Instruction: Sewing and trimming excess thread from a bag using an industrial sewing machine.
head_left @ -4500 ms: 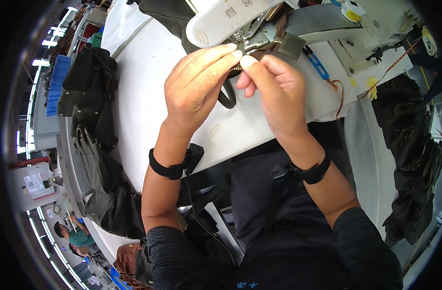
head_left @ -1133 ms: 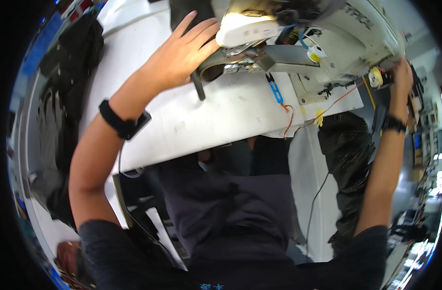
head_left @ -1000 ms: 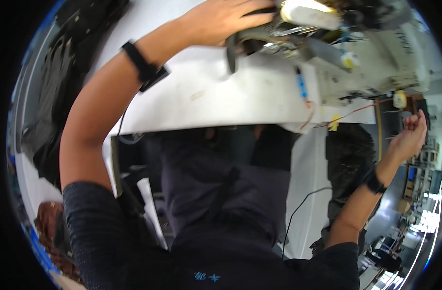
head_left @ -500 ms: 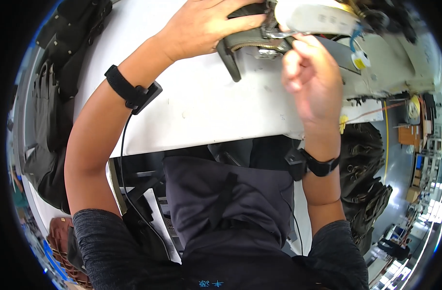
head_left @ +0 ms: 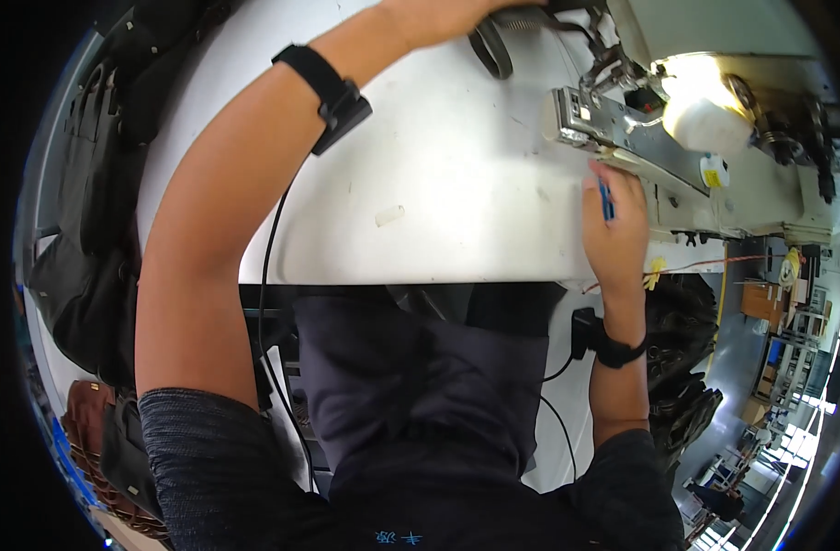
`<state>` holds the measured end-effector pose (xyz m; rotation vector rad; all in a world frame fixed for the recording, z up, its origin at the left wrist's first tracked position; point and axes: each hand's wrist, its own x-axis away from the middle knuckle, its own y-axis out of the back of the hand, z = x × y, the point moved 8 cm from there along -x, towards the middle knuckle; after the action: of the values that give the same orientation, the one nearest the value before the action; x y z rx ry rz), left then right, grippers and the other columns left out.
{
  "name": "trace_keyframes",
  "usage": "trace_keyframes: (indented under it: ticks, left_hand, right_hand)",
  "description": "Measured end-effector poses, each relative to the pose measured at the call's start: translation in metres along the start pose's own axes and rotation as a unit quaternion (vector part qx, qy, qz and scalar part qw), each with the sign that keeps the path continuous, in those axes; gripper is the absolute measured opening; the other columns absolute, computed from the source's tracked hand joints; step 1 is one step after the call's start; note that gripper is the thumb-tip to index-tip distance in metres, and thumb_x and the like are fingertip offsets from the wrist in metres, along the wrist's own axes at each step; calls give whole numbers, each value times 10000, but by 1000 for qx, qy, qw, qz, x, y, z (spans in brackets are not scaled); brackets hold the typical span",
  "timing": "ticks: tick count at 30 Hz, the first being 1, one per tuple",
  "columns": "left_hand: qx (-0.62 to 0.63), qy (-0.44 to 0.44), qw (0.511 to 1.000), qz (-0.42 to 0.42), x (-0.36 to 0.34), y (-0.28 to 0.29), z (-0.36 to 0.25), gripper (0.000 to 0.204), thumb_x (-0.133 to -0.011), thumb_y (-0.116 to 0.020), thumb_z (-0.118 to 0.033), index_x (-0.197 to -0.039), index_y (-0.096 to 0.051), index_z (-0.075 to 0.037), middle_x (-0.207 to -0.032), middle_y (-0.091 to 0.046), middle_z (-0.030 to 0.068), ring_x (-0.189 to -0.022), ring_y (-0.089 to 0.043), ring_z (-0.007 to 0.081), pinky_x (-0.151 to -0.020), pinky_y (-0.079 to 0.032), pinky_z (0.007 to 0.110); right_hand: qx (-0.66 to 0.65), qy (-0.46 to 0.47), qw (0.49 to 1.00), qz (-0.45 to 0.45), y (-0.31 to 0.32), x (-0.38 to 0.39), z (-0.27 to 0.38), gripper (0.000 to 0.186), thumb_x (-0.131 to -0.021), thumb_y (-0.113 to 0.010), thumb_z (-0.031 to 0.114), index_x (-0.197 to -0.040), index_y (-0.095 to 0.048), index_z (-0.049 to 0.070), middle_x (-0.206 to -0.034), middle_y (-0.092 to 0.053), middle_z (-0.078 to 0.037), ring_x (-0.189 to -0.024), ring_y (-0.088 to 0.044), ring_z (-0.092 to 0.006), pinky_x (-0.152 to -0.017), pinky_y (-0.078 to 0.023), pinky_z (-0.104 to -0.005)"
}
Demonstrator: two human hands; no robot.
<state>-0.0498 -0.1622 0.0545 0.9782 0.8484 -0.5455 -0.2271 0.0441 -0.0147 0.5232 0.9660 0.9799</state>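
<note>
My left hand [head_left: 435, 20] reaches to the top edge of the view, where its fingertips are cut off. It holds a dark zippered bag piece [head_left: 521, 18], most of which lies outside the picture. A loop of dark strap [head_left: 490, 50] hangs from that piece over the white tabletop. My right hand [head_left: 615, 225] is closed around a small blue tool [head_left: 606, 199], too covered to name exactly. That hand is beside the arm of a sewing machine [head_left: 654, 138], whose presser foot and needle area [head_left: 608, 69] show bare metal.
A lit lamp [head_left: 704, 106] glows over the sewing machine. The white table [head_left: 420, 193] has its near edge before my lap. Dark bags [head_left: 89, 211] are piled at the left, and more dark bags [head_left: 682, 321] lie at the right. A pale scrap [head_left: 389, 216] lies on the tabletop.
The dark bag piece has moved off the sewing machine, up and left with my left hand. My right hand has dropped away from it, and a blue tool now shows in that hand.
</note>
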Motion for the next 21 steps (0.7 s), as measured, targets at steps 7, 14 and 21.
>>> trace_keyframes:
  ticks: [7, 14, 21]
  left_hand:
    - [-170, 74, 959, 216, 1, 64, -18, 179, -878, -589, -163, -994, -703, -90, -977, -624, 63, -1040, -556, 241, -936, -388, 399]
    - [-51, 137, 969, 198, 43, 175, -89, 550, -708, -717, -3, -1243, -652, -113, -1259, -668, 62, -1181, -621, 266, -1051, -415, 419]
    - [-39, 130, 972, 191, 63, 186, -110, 533, -630, -783, -50, -1152, -732, -146, -1273, -674, 41, -1199, -643, 243, -1058, -438, 430]
  right_hand:
    - [216, 93, 971, 37, -9, 2, -39, 309, -944, -603, 88, -1234, -662, 1, -1183, -668, -187, -1104, -626, -392, -970, -502, -461]
    - [-204, -165, 952, 155, -20, 14, -24, 247, -1024, -552, 118, -1229, -670, 45, -996, -680, -40, -728, -627, -146, -685, -527, -278]
    - [-457, -217, 834, 223, -32, 23, 92, 240, -1009, -653, 157, -1204, -667, 16, -964, -638, 7, -673, -536, -21, -591, -418, -175]
